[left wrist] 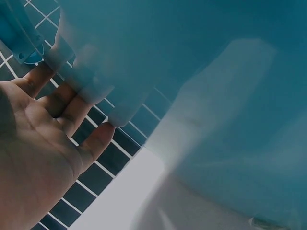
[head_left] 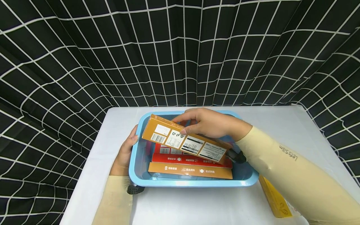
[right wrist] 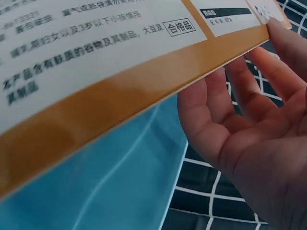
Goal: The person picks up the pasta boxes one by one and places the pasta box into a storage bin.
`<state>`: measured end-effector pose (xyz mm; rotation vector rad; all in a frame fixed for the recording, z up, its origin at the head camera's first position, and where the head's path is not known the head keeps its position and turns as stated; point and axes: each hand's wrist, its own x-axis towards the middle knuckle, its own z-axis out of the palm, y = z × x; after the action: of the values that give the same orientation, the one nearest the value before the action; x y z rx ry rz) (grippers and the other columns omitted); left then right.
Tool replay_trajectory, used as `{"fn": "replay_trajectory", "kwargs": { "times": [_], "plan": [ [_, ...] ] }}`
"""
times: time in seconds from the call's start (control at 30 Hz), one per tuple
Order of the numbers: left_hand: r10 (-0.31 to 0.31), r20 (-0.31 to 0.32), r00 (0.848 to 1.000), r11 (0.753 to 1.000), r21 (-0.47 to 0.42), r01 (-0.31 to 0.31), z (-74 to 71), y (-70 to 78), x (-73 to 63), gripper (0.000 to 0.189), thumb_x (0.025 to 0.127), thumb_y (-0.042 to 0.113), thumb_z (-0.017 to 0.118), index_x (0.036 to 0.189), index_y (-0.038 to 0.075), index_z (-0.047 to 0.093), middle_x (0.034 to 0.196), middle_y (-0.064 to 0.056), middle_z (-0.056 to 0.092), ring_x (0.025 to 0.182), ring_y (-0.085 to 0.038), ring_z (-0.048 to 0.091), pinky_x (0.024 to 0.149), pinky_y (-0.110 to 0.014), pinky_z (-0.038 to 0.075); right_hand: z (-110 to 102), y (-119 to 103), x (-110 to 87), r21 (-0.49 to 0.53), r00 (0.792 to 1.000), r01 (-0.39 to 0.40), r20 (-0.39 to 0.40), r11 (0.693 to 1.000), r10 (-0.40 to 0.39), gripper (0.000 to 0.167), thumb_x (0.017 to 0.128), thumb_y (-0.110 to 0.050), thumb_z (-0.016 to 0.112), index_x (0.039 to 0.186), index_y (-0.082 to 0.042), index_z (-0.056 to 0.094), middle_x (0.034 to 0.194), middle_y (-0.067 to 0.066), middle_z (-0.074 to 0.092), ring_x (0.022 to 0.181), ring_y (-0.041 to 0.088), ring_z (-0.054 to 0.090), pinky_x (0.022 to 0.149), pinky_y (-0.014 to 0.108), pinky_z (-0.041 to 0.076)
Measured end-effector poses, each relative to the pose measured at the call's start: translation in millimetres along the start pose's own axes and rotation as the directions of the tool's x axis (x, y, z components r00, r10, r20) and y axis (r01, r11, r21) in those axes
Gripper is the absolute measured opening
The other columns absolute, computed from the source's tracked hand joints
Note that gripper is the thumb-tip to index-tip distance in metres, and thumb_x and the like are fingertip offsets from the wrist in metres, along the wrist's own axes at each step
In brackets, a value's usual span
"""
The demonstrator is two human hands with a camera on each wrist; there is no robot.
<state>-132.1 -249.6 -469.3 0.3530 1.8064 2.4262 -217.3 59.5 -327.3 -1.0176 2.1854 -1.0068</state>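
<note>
My right hand (head_left: 212, 123) pinches the upper long edge of an orange-brown box (head_left: 192, 144), which is tilted over a light blue plastic bin (head_left: 194, 183). In the right wrist view the printed side of this box (right wrist: 96, 120) fills the upper left, with the thumb on that side and the fingers (right wrist: 194, 108) behind. Beneath it in the bin lie a red box (head_left: 180, 158) and another orange-brown box (head_left: 191, 170). My left hand (head_left: 125, 153) touches the bin's left side at the rim. In the left wrist view its fingers (left wrist: 72, 112) are extended against the blue wall.
The bin stands on a white table (head_left: 180, 206). A yellow box (head_left: 274, 198) lies at the right, partly hidden under my right sleeve. Black cloth with a white grid (head_left: 180, 56) hangs behind and at both sides.
</note>
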Motion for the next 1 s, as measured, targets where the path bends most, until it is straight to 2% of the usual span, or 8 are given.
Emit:
{"fn": "replay_trajectory", "kwargs": {
  "times": [0.1, 0.27, 0.57, 1.0],
  "plan": [
    [0.001, 0.001, 1.000, 1.000, 0.002, -0.001, 0.4, 0.0, 0.4, 0.067, 0.103, 0.031, 0.037, 0.168, 0.016, 0.033, 0.165, -0.015, 0.040, 0.154, -0.033, 0.030, 0.125, -0.063, 0.015, 2, 1, 0.9, -0.014, 0.999, -0.004, 0.038, 1.000, 0.004, 0.046, 0.106, -0.021, 0.075, 0.151, -0.020, 0.068, 0.134, 0.001, 0.066, 0.113, 0.026, 0.064, 0.088, 0.038, 0.060],
    [0.001, -0.006, 1.000, 1.000, 0.024, -0.001, 0.3, 0.0, -0.4, 0.069, 0.103, 0.031, 0.037, 0.170, 0.017, 0.031, 0.168, -0.012, 0.037, 0.156, -0.032, 0.028, 0.125, -0.064, 0.014, 6, 3, 4.1, -0.045, 0.995, 0.008, 0.098, 0.999, -0.004, 0.045, 0.107, -0.024, 0.074, 0.152, -0.020, 0.067, 0.130, -0.001, 0.066, 0.109, 0.023, 0.065, 0.086, 0.038, 0.059],
    [0.003, 0.001, 1.000, 1.000, 0.022, -0.003, 0.1, 0.7, -0.8, 0.069, 0.102, 0.030, 0.037, 0.170, 0.017, 0.031, 0.170, -0.013, 0.035, 0.157, -0.033, 0.027, 0.124, -0.064, 0.014, 11, 7, 8.2, -0.089, 0.991, 0.023, 0.135, 0.996, -0.011, 0.043, 0.107, -0.022, 0.073, 0.150, -0.021, 0.069, 0.120, -0.004, 0.068, 0.108, 0.021, 0.062, 0.087, 0.039, 0.057],
    [0.008, 0.016, 1.000, 0.999, 0.036, -0.009, 0.3, 0.4, -0.7, 0.070, 0.102, 0.030, 0.037, 0.171, 0.018, 0.031, 0.171, -0.014, 0.035, 0.158, -0.035, 0.027, 0.124, -0.064, 0.015, 19, 13, 9.9, -0.124, 0.983, -0.005, 0.180, 0.992, 0.028, 0.046, 0.107, -0.022, 0.075, 0.152, -0.019, 0.068, 0.120, -0.004, 0.068, 0.111, 0.021, 0.061, 0.090, 0.038, 0.055]
  ]
}}
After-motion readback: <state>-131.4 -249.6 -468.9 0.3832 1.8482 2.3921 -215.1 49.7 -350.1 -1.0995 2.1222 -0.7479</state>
